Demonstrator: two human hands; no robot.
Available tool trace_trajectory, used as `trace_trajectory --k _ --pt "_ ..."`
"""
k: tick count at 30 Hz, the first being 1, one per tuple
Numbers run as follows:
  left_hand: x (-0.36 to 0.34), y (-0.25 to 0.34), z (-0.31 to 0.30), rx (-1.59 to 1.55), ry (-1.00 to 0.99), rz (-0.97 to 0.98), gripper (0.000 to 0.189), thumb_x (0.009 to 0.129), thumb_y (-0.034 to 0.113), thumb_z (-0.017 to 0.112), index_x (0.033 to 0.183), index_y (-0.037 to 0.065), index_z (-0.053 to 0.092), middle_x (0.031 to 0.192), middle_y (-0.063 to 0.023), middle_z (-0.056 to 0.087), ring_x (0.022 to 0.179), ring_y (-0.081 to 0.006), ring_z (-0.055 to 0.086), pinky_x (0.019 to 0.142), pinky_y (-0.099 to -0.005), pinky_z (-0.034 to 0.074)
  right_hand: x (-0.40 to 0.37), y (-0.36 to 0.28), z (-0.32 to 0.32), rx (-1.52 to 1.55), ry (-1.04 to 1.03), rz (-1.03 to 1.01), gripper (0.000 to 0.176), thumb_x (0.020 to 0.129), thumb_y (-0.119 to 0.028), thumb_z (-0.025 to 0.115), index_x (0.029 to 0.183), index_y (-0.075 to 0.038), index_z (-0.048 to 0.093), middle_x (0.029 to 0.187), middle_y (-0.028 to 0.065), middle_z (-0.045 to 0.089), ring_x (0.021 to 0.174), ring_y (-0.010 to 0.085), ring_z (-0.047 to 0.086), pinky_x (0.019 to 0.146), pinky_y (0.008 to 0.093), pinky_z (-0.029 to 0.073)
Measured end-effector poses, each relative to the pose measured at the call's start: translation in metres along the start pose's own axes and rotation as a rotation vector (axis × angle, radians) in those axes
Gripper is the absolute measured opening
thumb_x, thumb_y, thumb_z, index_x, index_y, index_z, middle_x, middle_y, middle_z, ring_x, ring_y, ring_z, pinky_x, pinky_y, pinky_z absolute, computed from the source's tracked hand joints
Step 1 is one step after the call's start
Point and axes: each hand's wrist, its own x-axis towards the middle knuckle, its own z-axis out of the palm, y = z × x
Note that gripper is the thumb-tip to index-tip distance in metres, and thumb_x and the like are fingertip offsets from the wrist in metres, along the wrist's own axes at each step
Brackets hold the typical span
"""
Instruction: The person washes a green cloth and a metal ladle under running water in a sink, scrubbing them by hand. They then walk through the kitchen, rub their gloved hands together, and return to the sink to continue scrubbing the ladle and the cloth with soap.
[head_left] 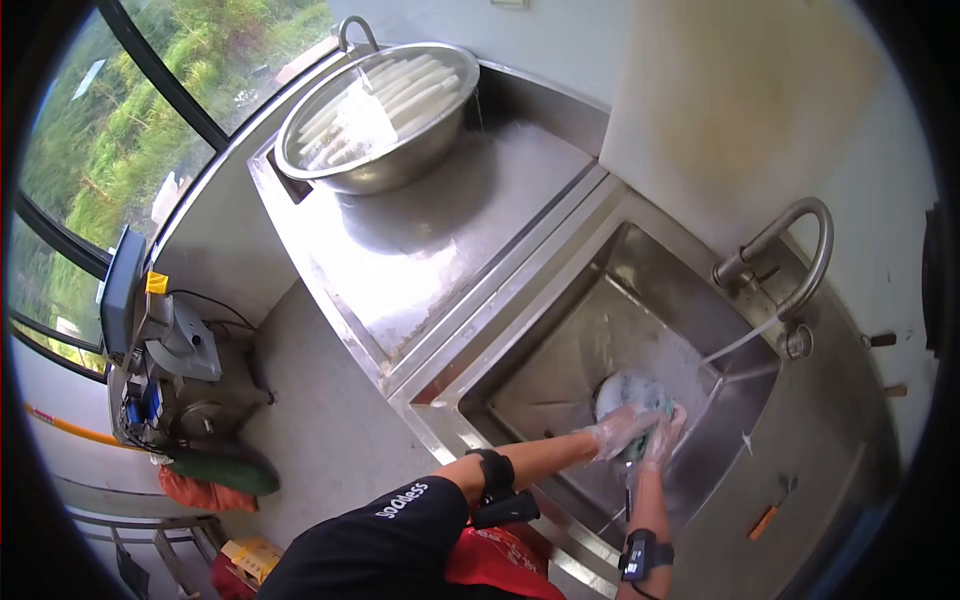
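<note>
Where the hands meet: low in the steel sink (545,365), both pressed to a round dish (625,392) that stands tilted on the sink floor.
Left hand (618,432): in a clear plastic glove, fingers curled round the near edge of the round dish, holding it.
Right hand (668,430): gloved too, touching the left hand and laid against the dish; whether it grips anything I cannot tell, as it is blurred.
Between the hands: a blue-green patch (640,447), too unclear to name.
Arms: a black band (492,476) on the left forearm, a black wrist device (645,555) on the right.
Just beyond the right hand: a thin stream of water (735,345) slants down from the curved tap (805,245) to the dish.
Beside the right forearm: an orange-handled tool (765,521) lies on the sink's edge.
Well beyond the left hand: a wet steel counter (430,250) bears a large steel bowl (400,172) of white sticks (395,92) in water.
</note>
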Motion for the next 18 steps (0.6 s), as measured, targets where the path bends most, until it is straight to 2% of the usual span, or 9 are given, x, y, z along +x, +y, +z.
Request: trace_trajectory --k 2,5,8,11,12,13,15,16,18 --pt "-0.002 0.026 -0.009 -0.223 -0.031 -0.128 0.03 0.089 0.033 0.05 0.101 0.006 0.054 0.09 -0.0038 0.056 0.084 -0.0139 0.05 0.079 -0.0292 0.042 -0.002 0.004 -0.003 0.35 -0.078 0.081 0.044 0.09 -0.03 0.049 0.128 -0.01 0.042 0.119 0.0134 0.048 0.113 0.0217 0.045 0.094 0.0345 0.038" --pt "-0.001 0.033 -0.018 -0.179 -0.112 0.103 0.03 0.088 0.032 0.052 0.103 0.007 0.052 0.092 -0.002 0.056 0.086 -0.0109 0.049 0.08 -0.0268 0.041 -0.013 -0.005 -0.019 1.051 -0.338 0.43 0.046 0.09 -0.035 0.048 0.128 -0.009 0.043 0.119 0.0136 0.048 0.113 0.0227 0.046 0.093 0.0349 0.039" --pt "0.016 -0.003 -0.006 0.057 -0.009 0.142 0.031 0.087 0.03 0.054 0.106 0.006 0.053 0.096 -0.0105 0.058 0.09 -0.0198 0.053 0.083 -0.0306 0.042 -0.002 0.005 -0.021 0.947 -0.227 0.5 0.046 0.088 -0.04 0.05 0.121 -0.008 0.05 0.113 0.013 0.054 0.104 0.0237 0.051 0.088 0.0354 0.042" --pt "0.019 -0.015 -0.005 0.291 0.22 0.033 0.035 0.084 0.028 0.053 0.112 0.006 0.052 0.106 -0.0179 0.058 0.099 -0.0291 0.054 0.087 -0.0352 0.041 0.002 -0.01 -0.028 -0.412 -0.176 -0.002 0.056 0.086 -0.043 0.054 0.128 -0.007 0.046 0.122 0.0184 0.048 0.109 0.028 0.049 0.091 0.0391 0.04" --pt "0.033 -0.05 -0.002 0.425 0.308 0.073 0.035 0.084 0.028 0.052 0.113 0.007 0.052 0.108 -0.018 0.057 0.101 -0.0298 0.054 0.087 -0.0358 0.041 -0.025 -0.046 -0.002 -0.296 0.061 0.046 0.05 0.082 -0.038 0.061 0.114 -0.001 0.053 0.11 0.02 0.053 0.094 0.028 0.055 0.079 0.0413 0.044" --pt "0.042 -0.069 0.001 0.556 0.397 0.113 0.036 0.084 0.027 0.051 0.113 0.007 0.053 0.11 -0.0181 0.057 0.103 -0.0305 0.054 0.087 -0.0364 0.041 -0.028 -0.041 0.001 -0.376 -0.034 -0.128 0.043 0.08 -0.035 0.063 0.103 -0.001 0.054 0.098 0.0168 0.055 0.086 0.0264 0.055 0.074 0.0402 0.044" --pt "0.03 -0.032 -0.001 0.661 0.216 0.086 0.033 0.085 0.023 0.044 0.112 0.009 0.058 0.104 -0.018 0.059 0.102 -0.0311 0.054 0.089 -0.0396 0.041 -0.028 -0.021 0.006 -0.537 -0.228 -0.473 0.032 0.077 -0.029 0.067 0.083 0.0 0.056 0.074 0.0105 0.058 0.068 0.0231 0.054 0.063 0.0381 0.043" --pt "0.029 -0.029 0.001 0.598 0.11 -0.013 0.033 0.085 0.025 0.046 0.112 0.01 0.057 0.106 -0.0176 0.059 0.103 -0.0306 0.054 0.088 -0.0393 0.041 -0.031 -0.027 0.018 -0.47 -0.121 -0.602 0.03 0.08 -0.027 0.065 0.073 0.0 0.052 0.064 0.0091 0.055 0.063 0.0222 0.053 0.06 0.0372 0.042" --pt "0.031 -0.034 0.008 0.562 0.043 -0.026 0.029 0.084 0.024 0.048 0.107 0.009 0.058 0.102 -0.0161 0.061 0.099 -0.0292 0.056 0.084 -0.0383 0.043 -0.001 -0.016 0.008 -0.452 0.106 -0.378 0.029 0.081 -0.026 0.064 0.074 0.0 0.053 0.066 0.0104 0.056 0.065 0.0247 0.054 0.061 0.0375 0.042"
